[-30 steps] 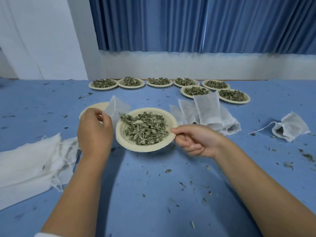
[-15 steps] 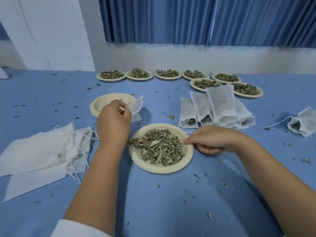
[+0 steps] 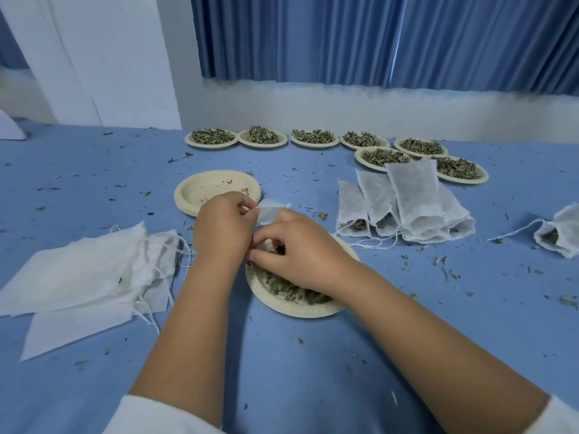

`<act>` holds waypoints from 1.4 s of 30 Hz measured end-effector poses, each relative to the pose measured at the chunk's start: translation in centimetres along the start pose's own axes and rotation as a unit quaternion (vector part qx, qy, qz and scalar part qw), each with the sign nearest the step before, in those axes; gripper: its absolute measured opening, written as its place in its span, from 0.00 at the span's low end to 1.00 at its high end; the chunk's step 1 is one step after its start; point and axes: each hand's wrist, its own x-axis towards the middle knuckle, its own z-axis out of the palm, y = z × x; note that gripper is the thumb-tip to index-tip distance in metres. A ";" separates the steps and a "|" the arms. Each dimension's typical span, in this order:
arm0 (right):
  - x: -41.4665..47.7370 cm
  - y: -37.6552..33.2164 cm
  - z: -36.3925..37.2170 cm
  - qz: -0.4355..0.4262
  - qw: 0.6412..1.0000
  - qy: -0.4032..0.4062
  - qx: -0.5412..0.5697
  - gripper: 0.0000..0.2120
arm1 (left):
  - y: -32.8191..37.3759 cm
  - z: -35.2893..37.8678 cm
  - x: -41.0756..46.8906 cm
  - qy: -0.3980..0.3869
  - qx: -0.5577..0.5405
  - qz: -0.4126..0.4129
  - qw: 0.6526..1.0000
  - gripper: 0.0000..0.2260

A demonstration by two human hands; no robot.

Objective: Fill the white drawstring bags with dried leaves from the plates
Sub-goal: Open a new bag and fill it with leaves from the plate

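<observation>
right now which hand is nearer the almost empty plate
Left. The left hand is by the near rim of the almost empty plate; the right hand is over the plate of leaves.

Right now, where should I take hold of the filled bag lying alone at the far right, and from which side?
Pinch the bag at its mouth hem, coming from the left. The mouth faces left with leaves showing and the string trailing out, so lifting there should keep the leaves inside.
</observation>
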 end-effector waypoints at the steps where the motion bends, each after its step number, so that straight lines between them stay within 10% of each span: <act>1: 0.1 -0.2 0.4 -0.007 1.000 -0.010 -0.003 0.08 | 0.0 0.0 0.0 -0.002 -0.002 -0.004 1.000 0.02; 13: -1.2 2.6 -2.7 0.055 0.998 -0.030 -0.025 0.03 | 0.4 0.4 -0.4 -0.012 -0.026 -0.010 1.000 0.02; 19: -1.9 3.0 -4.9 0.132 0.983 -0.117 -0.042 0.21 | 1.0 0.9 -1.1 -0.020 0.004 0.015 1.000 0.02; 30: -2.0 3.0 -3.4 0.117 0.989 -0.085 -0.031 0.12 | 1.8 0.2 -1.4 0.187 -0.014 0.043 0.981 0.06; 42: -1.5 4.3 -5.4 0.106 0.968 0.082 0.214 0.09 | 1.8 1.9 -1.9 -0.001 -0.023 0.042 0.999 0.02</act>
